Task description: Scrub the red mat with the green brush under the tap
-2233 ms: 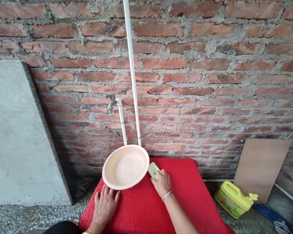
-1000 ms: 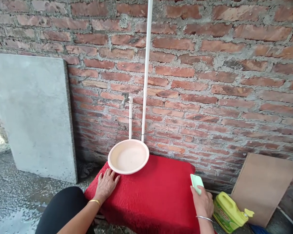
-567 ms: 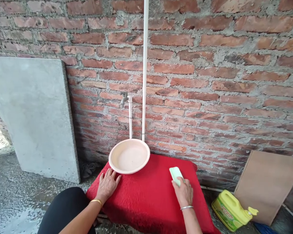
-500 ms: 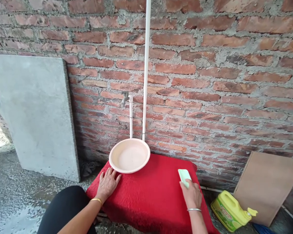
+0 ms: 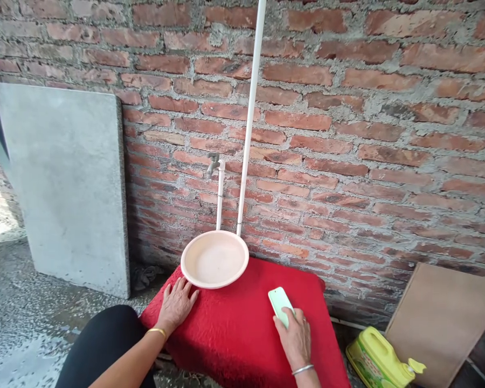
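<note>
My right hand (image 5: 296, 335) grips a pale mint-green scrub brush (image 5: 280, 299) from above, with its long flat back upward and a small hole at the far end. Its underside is hidden against the red cloth (image 5: 242, 323), which drapes over a low stand. To the left, my left hand (image 5: 178, 302) lies flat on the cloth, fingers spread. Those fingertips reach close to the rim of a pale pink basin (image 5: 216, 258), which sits at the cloth's back left corner.
A tap (image 5: 213, 163) on a white pipe rises behind the basin, beside a taller pipe (image 5: 250, 118). A grey slab (image 5: 64, 188) leans on the brick wall at left. A yellow jug (image 5: 378, 355) and brown board (image 5: 440, 318) stand at right. The floor (image 5: 12, 302) is wet.
My right hand has slid the scrub brush leftward and slightly nearer across the red cloth. My left hand stays in place, and the view has tilted slightly.
</note>
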The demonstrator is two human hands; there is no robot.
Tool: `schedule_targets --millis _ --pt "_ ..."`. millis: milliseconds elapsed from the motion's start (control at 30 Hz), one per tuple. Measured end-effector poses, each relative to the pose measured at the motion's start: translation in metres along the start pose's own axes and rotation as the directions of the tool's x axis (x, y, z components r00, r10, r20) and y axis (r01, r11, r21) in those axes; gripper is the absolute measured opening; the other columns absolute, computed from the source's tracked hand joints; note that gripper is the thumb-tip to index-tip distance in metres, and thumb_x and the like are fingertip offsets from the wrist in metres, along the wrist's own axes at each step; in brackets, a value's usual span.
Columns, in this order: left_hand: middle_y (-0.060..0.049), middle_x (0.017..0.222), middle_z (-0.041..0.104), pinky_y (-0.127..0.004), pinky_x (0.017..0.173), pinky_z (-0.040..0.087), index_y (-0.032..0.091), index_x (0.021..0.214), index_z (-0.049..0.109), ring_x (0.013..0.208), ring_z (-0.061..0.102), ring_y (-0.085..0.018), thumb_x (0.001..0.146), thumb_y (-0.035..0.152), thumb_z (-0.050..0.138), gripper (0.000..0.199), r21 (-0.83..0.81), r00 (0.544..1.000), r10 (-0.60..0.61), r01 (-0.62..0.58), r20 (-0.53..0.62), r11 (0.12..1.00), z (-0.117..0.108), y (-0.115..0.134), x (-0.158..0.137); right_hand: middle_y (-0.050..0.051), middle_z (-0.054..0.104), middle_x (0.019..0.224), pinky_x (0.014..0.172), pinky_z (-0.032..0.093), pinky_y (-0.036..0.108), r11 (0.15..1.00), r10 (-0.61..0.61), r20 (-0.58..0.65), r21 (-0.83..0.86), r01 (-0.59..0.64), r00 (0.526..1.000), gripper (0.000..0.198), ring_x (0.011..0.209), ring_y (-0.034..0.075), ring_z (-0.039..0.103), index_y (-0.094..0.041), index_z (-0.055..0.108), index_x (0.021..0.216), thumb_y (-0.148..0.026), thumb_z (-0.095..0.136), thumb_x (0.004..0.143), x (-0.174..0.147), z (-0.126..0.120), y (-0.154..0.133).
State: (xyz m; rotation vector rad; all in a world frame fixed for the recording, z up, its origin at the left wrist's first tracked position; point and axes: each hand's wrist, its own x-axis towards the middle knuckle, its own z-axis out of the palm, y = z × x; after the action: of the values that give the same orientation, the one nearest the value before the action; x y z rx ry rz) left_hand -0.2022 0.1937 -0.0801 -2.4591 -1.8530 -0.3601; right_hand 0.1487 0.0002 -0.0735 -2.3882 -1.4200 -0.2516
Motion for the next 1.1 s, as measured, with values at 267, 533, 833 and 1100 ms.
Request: schedule_targets --millis 267,533,833,1100 --pt "-0.016 0.145 0.058 -0.052 0.119 0.024 0.02 0.133 0.065 0.137 0.05 -0.03 0.1 0.042 0.043 0.046 0.001 1.0 -0.016 0.016 0.022 1.0 -0.007 0.006 -0.002 0.016 0.067 0.087 0.07 0.053 0.048 0.92 0.388 -0.116 -0.018 -0.393 0.914 0.05 0.079 0.035 0.068 -0.025 0.076 0.109 -0.057 0.043 0.09 -0.008 -0.031 0.11" --pt "-0.017 0.146 0.057 -0.053 0.12 0.023 0.018 0.135 0.064 0.139 0.048 -0.032 0.098 0.041 0.042 0.048 -0.04 0.999 -0.022 0.023 0.024 0.999 -0.009 0.007 -0.003 0.013 0.068 0.103 0.085 0.054 0.042 0.967 0.211 -0.043 0.155 -0.202 0.977 0.042 0.095 0.031 0.068 -0.025 0.074 0.11 -0.054 0.052 0.088 0.008 -0.014 0.019" --pt "-0.016 0.147 0.056 -0.052 0.12 0.022 0.02 0.134 0.064 0.141 0.046 -0.03 0.099 0.043 0.041 0.048 -0.01 1.0 -0.014 0.014 0.026 1.0 0.0 0.003 -0.002 0.006 0.067 0.104 0.085 0.049 0.034 0.997 0.065 0.139 0.043 -0.072 0.988 0.033 0.098 0.024 0.068 -0.029 0.071 0.117 -0.045 0.056 0.092 0.033 -0.004 -0.045" --pt "-0.017 0.148 0.056 -0.055 0.12 0.022 0.019 0.134 0.064 0.142 0.045 -0.032 0.1 0.042 0.042 0.048 0.001 0.999 -0.013 0.013 0.034 1.0 0.001 0.004 -0.002 0.016 0.069 0.1 0.08 0.053 0.045 0.861 0.507 0.06 -0.08 -0.502 0.86 0.058 0.092 0.033 0.07 -0.022 0.068 0.125 -0.06 0.037 0.094 0.024 -0.045 0.096"
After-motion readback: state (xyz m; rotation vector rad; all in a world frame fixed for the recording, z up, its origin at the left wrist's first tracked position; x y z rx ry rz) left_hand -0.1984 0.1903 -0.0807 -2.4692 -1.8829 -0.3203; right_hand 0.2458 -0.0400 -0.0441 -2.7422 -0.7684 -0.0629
